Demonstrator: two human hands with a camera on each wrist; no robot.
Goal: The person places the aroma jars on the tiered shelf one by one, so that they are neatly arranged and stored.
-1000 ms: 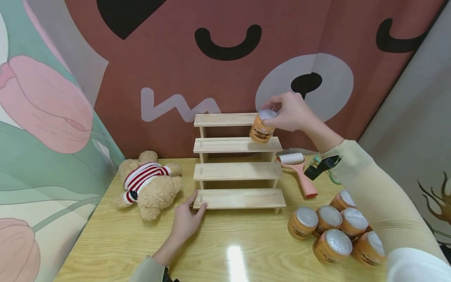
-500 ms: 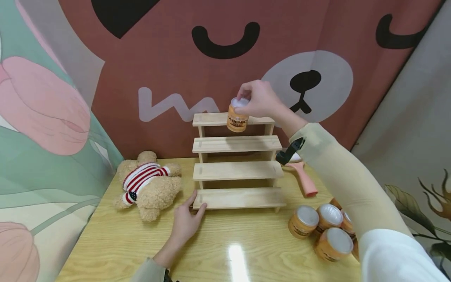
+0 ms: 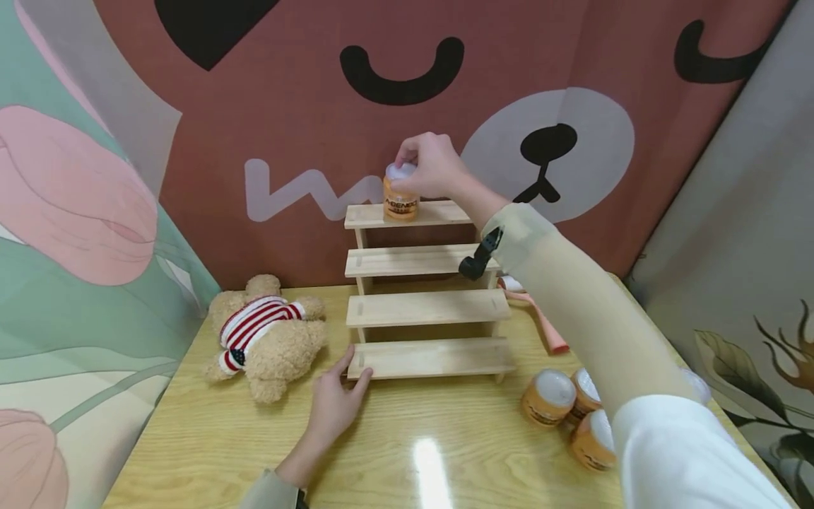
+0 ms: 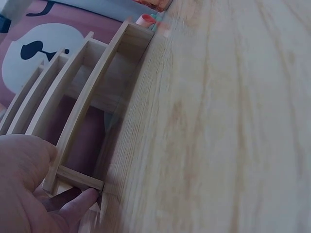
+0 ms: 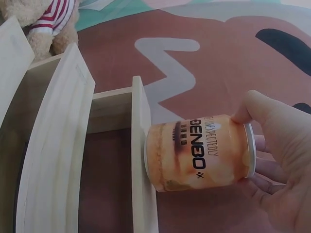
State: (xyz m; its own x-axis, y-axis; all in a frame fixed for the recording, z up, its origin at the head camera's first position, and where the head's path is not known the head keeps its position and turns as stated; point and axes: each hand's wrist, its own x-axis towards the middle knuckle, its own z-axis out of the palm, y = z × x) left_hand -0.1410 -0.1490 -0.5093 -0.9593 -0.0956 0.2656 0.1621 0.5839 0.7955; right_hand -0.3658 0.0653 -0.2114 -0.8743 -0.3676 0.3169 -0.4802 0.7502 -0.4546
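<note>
A four-tier wooden stepped shelf [image 3: 425,309] stands on the table. My right hand [image 3: 434,167] grips an orange can [image 3: 400,198] by its upper end, thumb on one side and fingers on the other. The can is upright at the left part of the top tier; in the right wrist view the base of the can [image 5: 194,153] meets the board. With my left hand [image 3: 337,399] I hold the left end of the lowest tier. The left wrist view has the thumb of the left hand [image 4: 29,179] and its fingers around that end, by the support piece.
Several more orange cans [image 3: 548,397] stand at the table's right, partly hidden by my right arm. A pink lint roller [image 3: 548,329] lies right of the shelf. A teddy bear [image 3: 273,339] in a striped shirt lies left. A printed curtain [image 3: 286,113] hangs behind.
My right hand has carried the can leftward and up from over the second-highest tier, then down to the top tier's left part. The left hand has stayed on the lowest tier.
</note>
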